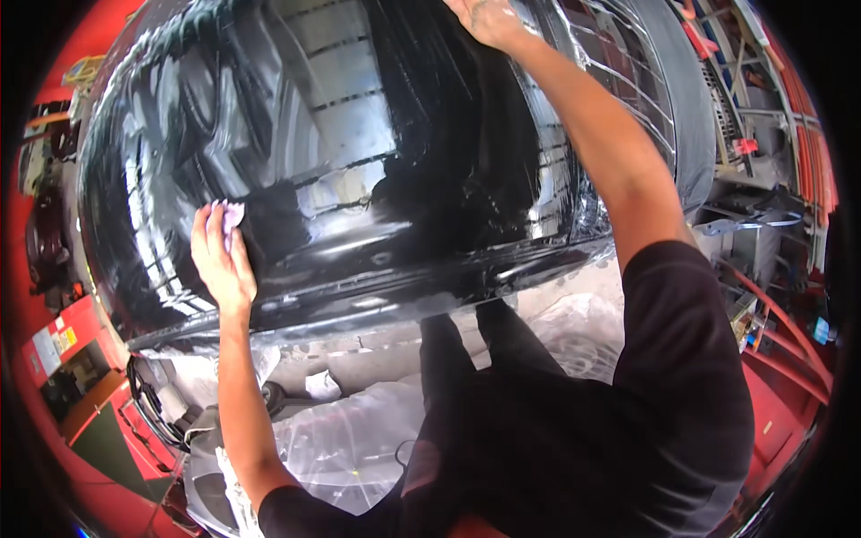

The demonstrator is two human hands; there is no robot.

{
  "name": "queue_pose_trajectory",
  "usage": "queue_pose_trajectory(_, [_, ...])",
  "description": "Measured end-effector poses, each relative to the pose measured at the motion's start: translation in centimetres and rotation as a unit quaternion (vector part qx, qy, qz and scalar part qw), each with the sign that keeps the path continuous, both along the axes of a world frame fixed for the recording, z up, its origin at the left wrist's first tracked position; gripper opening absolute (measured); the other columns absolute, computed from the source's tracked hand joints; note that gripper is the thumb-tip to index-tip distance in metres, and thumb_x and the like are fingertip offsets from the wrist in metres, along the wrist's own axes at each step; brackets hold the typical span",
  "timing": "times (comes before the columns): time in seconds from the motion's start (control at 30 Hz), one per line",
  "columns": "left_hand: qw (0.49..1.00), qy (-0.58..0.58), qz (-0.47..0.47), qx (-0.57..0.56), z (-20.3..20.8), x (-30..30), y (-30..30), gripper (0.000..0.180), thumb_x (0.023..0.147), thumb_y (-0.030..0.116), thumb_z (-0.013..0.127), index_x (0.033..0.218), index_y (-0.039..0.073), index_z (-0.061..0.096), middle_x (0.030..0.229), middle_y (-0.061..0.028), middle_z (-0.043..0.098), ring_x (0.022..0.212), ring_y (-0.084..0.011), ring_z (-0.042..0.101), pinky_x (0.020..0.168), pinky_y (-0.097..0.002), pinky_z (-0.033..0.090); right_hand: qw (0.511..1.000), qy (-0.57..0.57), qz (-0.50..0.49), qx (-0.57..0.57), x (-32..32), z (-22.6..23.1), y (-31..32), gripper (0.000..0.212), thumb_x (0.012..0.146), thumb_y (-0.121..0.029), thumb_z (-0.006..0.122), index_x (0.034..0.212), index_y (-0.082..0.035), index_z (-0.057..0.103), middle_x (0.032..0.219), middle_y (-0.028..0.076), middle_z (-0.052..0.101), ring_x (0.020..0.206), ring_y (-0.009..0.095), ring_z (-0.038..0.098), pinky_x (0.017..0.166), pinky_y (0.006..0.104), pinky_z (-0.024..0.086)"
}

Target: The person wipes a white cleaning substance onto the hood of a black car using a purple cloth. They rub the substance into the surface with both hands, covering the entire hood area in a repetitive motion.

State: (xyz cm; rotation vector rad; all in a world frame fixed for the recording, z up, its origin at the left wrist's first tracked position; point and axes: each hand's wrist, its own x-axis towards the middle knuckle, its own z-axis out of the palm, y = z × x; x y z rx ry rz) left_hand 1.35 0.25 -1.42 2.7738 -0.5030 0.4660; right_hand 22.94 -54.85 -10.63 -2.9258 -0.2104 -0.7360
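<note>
A large, glossy black car panel (448,170) curves across the view, with cloudy streaks and smears over its left half. My left hand (221,264) lies against its near left part, fingers closed over a small, pale pink cloth (233,216) pressed to the paint. Up at the top edge, my right hand (487,21) rests on the far side of the panel. It looks flat and holds nothing that shows; its fingertips are cut off by the frame.
Clear plastic film (619,67) covers the bodywork on the right, and more plastic sheeting (345,439) lies on the floor by my legs. A red cabinet (81,341) stands at the left. Metal racks (762,117) and red bars (785,345) line the right side.
</note>
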Motion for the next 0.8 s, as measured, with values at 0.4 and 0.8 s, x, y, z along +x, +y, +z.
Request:
queue_pose_trajectory(0.4, [1.0,-0.025,0.016,-0.004,0.8,-1.3,0.4,0.045,0.1,0.015,0.067,0.144,0.008,0.064,0.148,-0.0199,0.059,0.137,-0.0414,0.055,0.118,-0.0509,0.04,0.937,0.003,0.258,-0.235,-8.7,5.1,10.7,0.062,0.112,-0.036,0.049,0.159,0.004,0.045,0.171,0.026,0.037,0.161,0.042,0.032,0.132,0.0503,0.026])
queue_pose_trajectory(0.8, [0.996,-0.057,0.066,0.035,0.5,-1.2,0.7,0.04,0.101,0.023,0.065,0.139,0.01,0.064,0.143,-0.0174,0.06,0.133,-0.0386,0.057,0.113,-0.0506,0.044,0.841,0.317,0.172,0.404,-29.0,9.9,13.6,0.058,0.117,-0.04,0.046,0.16,-0.001,0.051,0.165,0.019,0.051,0.158,0.034,0.042,0.133,0.0434,0.027])
